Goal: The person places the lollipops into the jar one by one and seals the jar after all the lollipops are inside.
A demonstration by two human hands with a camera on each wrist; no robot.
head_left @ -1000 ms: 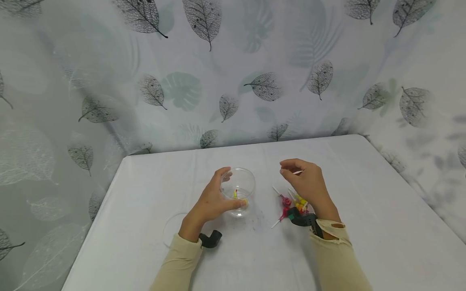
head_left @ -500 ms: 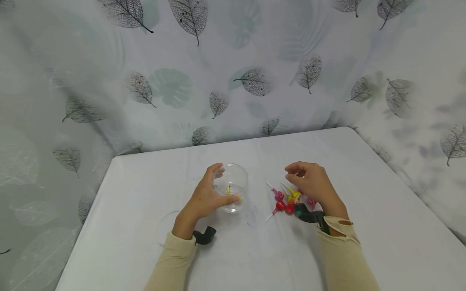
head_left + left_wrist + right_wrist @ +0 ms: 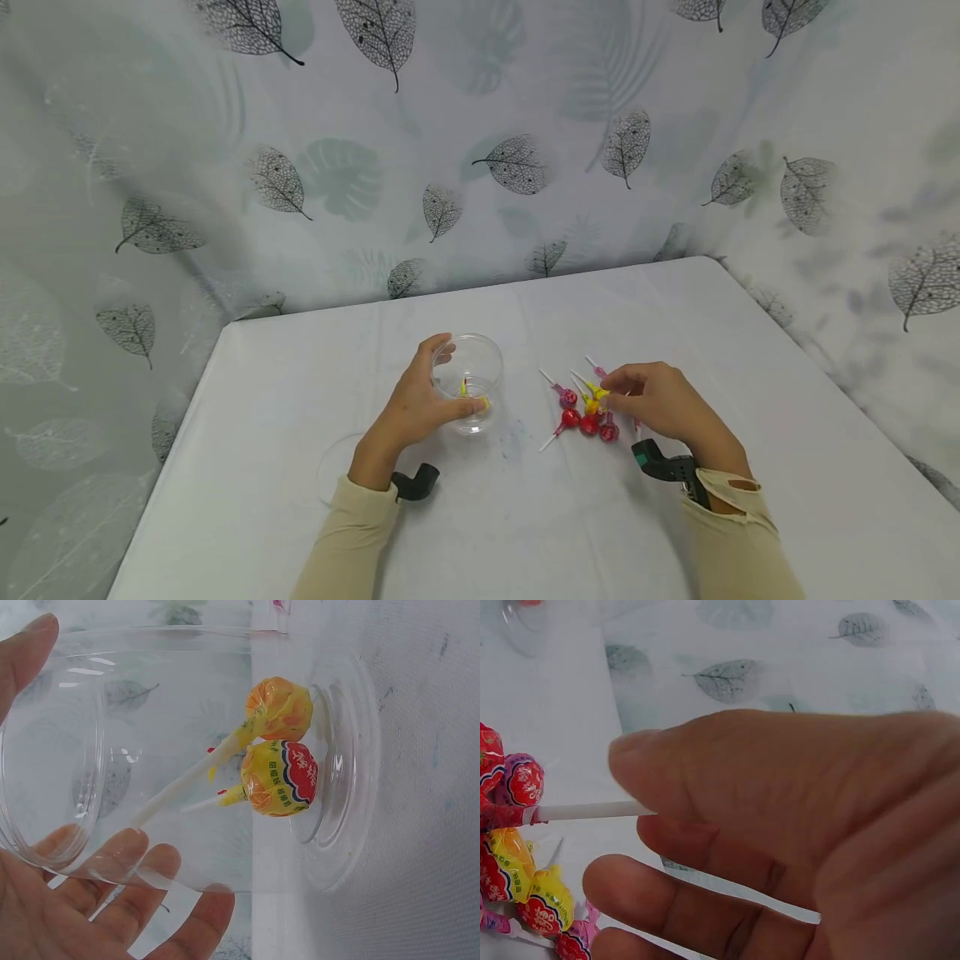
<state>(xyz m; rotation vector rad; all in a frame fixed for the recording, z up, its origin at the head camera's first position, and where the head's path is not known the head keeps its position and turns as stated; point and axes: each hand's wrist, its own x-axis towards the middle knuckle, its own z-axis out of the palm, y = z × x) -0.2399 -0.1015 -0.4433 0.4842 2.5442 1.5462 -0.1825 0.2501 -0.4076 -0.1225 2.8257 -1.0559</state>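
Observation:
My left hand [image 3: 420, 404] grips a clear plastic jar [image 3: 191, 667] round its side, thumb in front. The jar stands on the white table with its mouth up; inside, two lollipops in yellow wrappers [image 3: 279, 778] lie at the bottom. My right hand [image 3: 663, 404] is at a loose group of lollipops, its thumb and index finger pinching the white stick [image 3: 592, 811] of a red-wrapped lollipop [image 3: 502, 817]. That lollipop's head is largely cut off in the right wrist view. Around it lie red [image 3: 571, 418], purple [image 3: 567, 398] and yellow lollipops [image 3: 549, 901].
A clear round lid [image 3: 319, 471] lies on the table [image 3: 517, 517] left of the jar, partly behind my left forearm. Leaf-patterned cloth [image 3: 465, 117] hangs behind the table and along both sides.
My right hand has come down from above the lollipops to pinch a stick. More of the group shows now. My left hand keeps hold of the jar. The head view has shifted slightly.

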